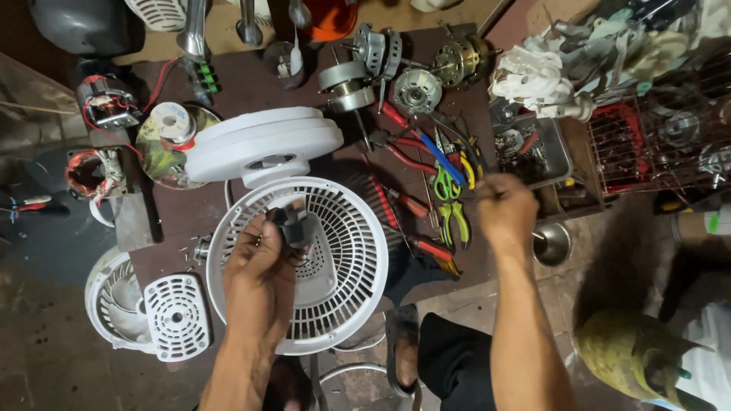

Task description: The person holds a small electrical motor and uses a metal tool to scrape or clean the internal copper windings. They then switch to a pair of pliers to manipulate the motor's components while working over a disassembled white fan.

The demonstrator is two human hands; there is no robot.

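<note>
The left hand (259, 262) grips one small dark part (293, 226) over the round white grille (346, 251) at the table's (251, 84) near edge; its long axis cannot be told. The right hand (504, 207) is clenched around a thin tool (466, 196) lying crosswise, pointing left toward the green scissors (448, 199). Three motors (415, 72) line the far edge.

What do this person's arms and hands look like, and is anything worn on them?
Both arms are bare up to the frame's lower edge: no sleeves, gloves, watch or bracelet show. The left hand and right hand are bare too, with no rings that can be made out. No tools or straps are fastened to either arm.
</note>
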